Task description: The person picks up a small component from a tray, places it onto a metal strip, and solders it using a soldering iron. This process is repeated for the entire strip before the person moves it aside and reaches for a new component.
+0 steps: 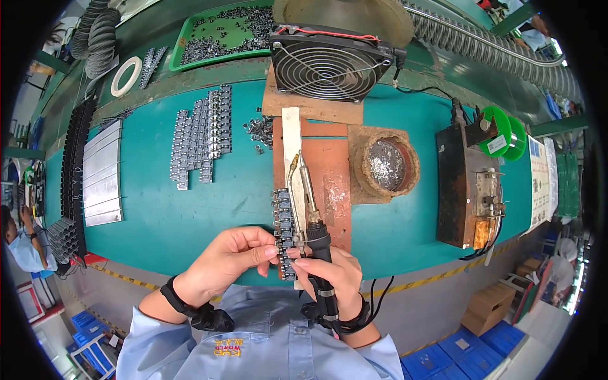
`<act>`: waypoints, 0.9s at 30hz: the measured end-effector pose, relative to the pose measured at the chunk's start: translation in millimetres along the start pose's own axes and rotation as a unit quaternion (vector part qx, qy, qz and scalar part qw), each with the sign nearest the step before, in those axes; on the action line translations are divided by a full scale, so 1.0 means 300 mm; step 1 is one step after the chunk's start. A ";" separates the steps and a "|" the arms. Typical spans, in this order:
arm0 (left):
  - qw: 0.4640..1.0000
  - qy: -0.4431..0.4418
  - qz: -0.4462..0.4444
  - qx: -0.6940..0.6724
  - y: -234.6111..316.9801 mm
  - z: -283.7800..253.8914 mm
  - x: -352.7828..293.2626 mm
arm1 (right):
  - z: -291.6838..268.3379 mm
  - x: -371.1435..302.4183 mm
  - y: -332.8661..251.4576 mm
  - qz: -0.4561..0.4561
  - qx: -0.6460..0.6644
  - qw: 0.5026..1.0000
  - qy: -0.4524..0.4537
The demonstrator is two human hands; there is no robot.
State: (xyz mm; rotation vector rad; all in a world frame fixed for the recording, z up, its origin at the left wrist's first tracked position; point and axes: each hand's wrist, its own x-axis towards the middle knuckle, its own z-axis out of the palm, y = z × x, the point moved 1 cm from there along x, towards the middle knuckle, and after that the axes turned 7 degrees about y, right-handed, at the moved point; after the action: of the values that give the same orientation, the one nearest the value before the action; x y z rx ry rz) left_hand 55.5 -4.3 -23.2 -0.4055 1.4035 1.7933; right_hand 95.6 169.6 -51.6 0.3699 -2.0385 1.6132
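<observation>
My left hand (237, 256) pinches the left edge of a strip of small circuit boards (282, 212) between thumb and fingers. The strip stands upright in the picture, along the left side of a pale bar (291, 130) on a brown board (334, 183). My right hand (337, 269) is wrapped round the black handle of a soldering iron (318, 240). Its metal tip points away from me, over the pale bar, with a thin tube running beside it. Fingertips of the right hand also reach the strip's lower part.
More board strips (202, 136) lie on the green mat, near loose small parts (259, 131). A fan (329, 68) stands at the back. Right of the board sit a round pot (387, 164), a rusty metal box (465, 190) and a green spool (497, 132). A green tray (221, 35) holds small parts.
</observation>
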 end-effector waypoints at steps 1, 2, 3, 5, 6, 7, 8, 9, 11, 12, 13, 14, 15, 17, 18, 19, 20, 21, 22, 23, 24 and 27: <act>1.000 0.003 0.002 -0.005 -0.002 0.000 -0.002 | 0.001 0.001 0.001 0.005 0.003 1.000 -0.001; 1.000 0.005 0.005 -0.010 -0.003 0.001 -0.002 | 0.001 0.002 0.000 0.010 0.005 1.000 -0.003; 1.000 0.005 0.004 -0.010 -0.004 0.003 -0.002 | 0.000 0.002 0.000 0.014 0.008 1.000 -0.004; 1.000 0.008 0.004 -0.007 -0.004 0.006 -0.001 | -0.006 0.004 -0.004 0.020 0.008 1.000 -0.011; 1.000 0.009 0.005 -0.006 -0.004 0.008 0.000 | -0.010 0.006 -0.006 0.025 0.009 0.999 -0.017; 1.000 0.009 0.004 -0.006 -0.004 0.007 -0.001 | -0.010 0.007 -0.008 0.030 0.009 0.999 -0.025; 1.000 0.011 0.006 -0.006 -0.003 0.007 -0.003 | -0.009 0.008 -0.010 0.031 0.009 0.999 -0.025; 1.000 0.014 0.007 -0.006 -0.003 0.007 -0.005 | -0.008 0.011 -0.012 0.033 0.012 0.999 -0.025; 1.000 0.016 0.008 -0.006 -0.005 0.005 -0.005 | -0.005 0.013 -0.012 0.035 0.016 0.999 -0.027; 1.000 0.016 0.008 -0.006 -0.006 0.006 -0.004 | -0.006 0.012 -0.011 0.036 0.017 0.999 -0.026; 1.000 0.016 0.009 -0.006 -0.006 0.006 -0.002 | -0.007 0.011 -0.010 0.034 0.016 0.999 -0.027; 1.000 0.015 0.009 -0.006 -0.006 0.006 -0.001 | -0.008 0.010 -0.008 0.033 0.015 0.999 -0.028; 1.000 0.016 0.009 -0.006 -0.006 0.006 0.000 | -0.008 0.008 -0.007 0.031 0.014 0.999 -0.029; 1.000 0.015 0.009 0.002 -0.003 0.006 -0.001 | -0.004 0.006 -0.004 0.029 0.015 0.999 -0.024; 1.000 0.014 0.009 0.007 -0.002 0.006 0.000 | -0.002 0.006 -0.003 0.026 0.015 0.999 -0.017; 1.000 0.014 0.010 0.006 0.000 0.004 0.000 | -0.001 0.007 -0.004 0.023 0.016 1.000 -0.011; 1.000 0.011 0.008 0.008 0.000 0.002 0.001 | -0.003 0.007 -0.007 0.022 0.015 1.000 -0.012; 1.000 0.009 0.006 0.011 0.000 0.000 0.002 | -0.009 0.007 -0.010 0.030 0.001 0.999 -0.029; 1.000 0.006 0.004 0.014 0.000 -0.001 0.001 | -0.014 0.006 -0.015 0.038 -0.013 0.998 -0.046; 1.000 0.005 0.006 0.014 -0.001 -0.003 0.000 | -0.017 0.005 -0.017 0.046 -0.028 0.997 -0.063; 1.000 0.000 0.010 0.009 -0.001 -0.004 -0.001 | -0.013 0.005 -0.016 0.044 -0.029 0.997 -0.063; 1.000 -0.011 0.021 -0.001 0.001 -0.008 -0.007 | 0.003 0.000 0.000 0.012 -0.001 1.000 -0.001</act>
State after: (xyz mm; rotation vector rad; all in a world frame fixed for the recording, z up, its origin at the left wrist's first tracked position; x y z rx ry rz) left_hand 56.1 -7.2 -22.5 -0.3591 1.4039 1.8275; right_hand 95.4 168.7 -51.8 0.3468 -2.0542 1.6252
